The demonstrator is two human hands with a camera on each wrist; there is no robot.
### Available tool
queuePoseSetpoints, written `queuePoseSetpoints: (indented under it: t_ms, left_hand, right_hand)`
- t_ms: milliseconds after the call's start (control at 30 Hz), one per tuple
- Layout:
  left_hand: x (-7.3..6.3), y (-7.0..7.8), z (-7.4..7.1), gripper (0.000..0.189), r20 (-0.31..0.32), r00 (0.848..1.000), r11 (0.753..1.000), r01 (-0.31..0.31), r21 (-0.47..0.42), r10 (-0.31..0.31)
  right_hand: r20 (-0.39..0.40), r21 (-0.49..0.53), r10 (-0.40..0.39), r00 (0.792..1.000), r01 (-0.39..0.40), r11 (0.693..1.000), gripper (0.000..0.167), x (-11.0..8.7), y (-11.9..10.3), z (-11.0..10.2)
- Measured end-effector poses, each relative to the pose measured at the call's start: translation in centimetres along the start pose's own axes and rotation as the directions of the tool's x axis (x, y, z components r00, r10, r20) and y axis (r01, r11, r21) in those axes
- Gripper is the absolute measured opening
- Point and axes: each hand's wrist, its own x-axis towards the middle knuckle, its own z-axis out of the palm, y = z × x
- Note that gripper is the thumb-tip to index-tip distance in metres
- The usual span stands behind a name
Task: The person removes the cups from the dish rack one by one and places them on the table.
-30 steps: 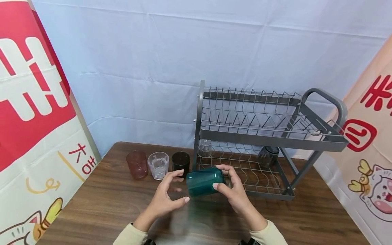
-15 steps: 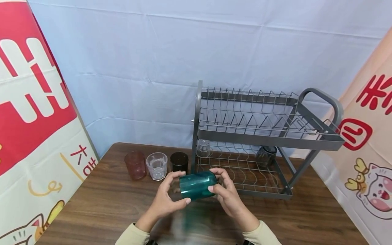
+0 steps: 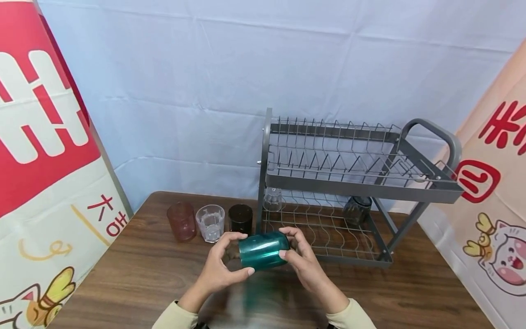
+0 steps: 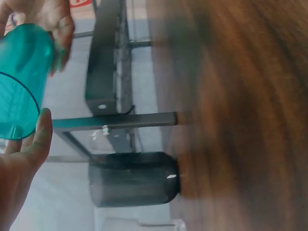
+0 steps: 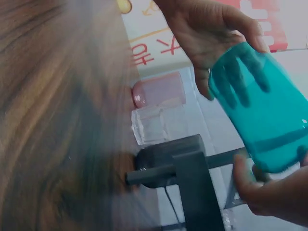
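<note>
A teal drinking glass (image 3: pixel 264 250) is held on its side above the table, its open rim toward the left. My right hand (image 3: pixel 304 262) grips it near the base, thumb in front and fingers over the top. At the rim end, my left hand (image 3: pixel 219 267) holds the glass between thumb and fingers. In the left wrist view, the left thumb lies against the rim of the teal glass (image 4: pixel 21 82). Through the teal glass (image 5: pixel 264 125) in the right wrist view, fingers of the left hand show behind the wall.
A red glass (image 3: pixel 182 221), a clear glass (image 3: pixel 211 223) and a black glass (image 3: pixel 240 218) stand in a row at the back left. To their right is a grey two-tier dish rack (image 3: pixel 365 186). Its lower tier holds a small clear glass (image 3: pixel 273 199) and a dark glass (image 3: pixel 357 210).
The teal glass has moved left and slightly down with my right hand. My left hand, apart from it a second ago, now holds its rim end.
</note>
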Motion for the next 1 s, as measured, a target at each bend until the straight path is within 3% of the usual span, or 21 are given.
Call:
queuePoseSetpoints:
  t_ms: [167, 300, 433, 567, 700, 867, 1000]
  left_hand:
    - [-0.7, -0.7, -0.7, 0.062, -0.016, 1.0, 1.0, 0.016, 0.024, -0.015]
    - [-0.4, 0.8, -0.7, 0.061, -0.012, 1.0, 0.999, -0.005, 0.045, 0.005]
    - [0.1, 2.5, -0.7, 0.06, -0.004, 1.0, 0.997, -0.009, 0.079, 0.009]
    - [0.3, 3.1, -0.9, 0.061, 0.01, 1.0, 0.988, -0.029, 0.15, 0.028]
    - [0.2, 2.6, -1.5, 0.064, 0.013, 0.999, 0.971, -0.054, 0.234, 0.053]
    - [-0.4, 0.8, -2.5, 0.066, 0.012, 1.0, 0.946, -0.02, 0.324, 0.018]
    - [-0.6, 0.4, -3.2, 0.065, 0.013, 1.0, 0.925, -0.003, 0.38, -0.002]
  right_hand:
    - [0.021, -0.055, -0.02, 1.0, 0.021, 0.998, 0.045, -0.3, -0.3, -0.1]
    - [0.02, -0.07, -0.024, 1.0, 0.026, 0.997, 0.043, -0.3, -0.2, -0.2]
    - [-0.003, -0.231, -0.068, 0.998, 0.065, 0.971, 0.041, -0.4, 0.0, -0.5]
    - [-0.027, -0.421, -0.079, 0.997, 0.06, 0.905, 0.043, -0.3, -0.4, -1.1]
    - [-0.008, -0.537, -0.013, 1.0, 0.007, 0.843, 0.048, 0.0, -1.3, -1.8]
    - [0.033, -0.698, 0.014, 0.999, 0.013, 0.716, 0.053, 0.4, -2.2, -2.4]
    - [0.063, -0.776, 0.037, 0.997, 0.025, 0.631, 0.053, 0.5, -2.5, -2.5]
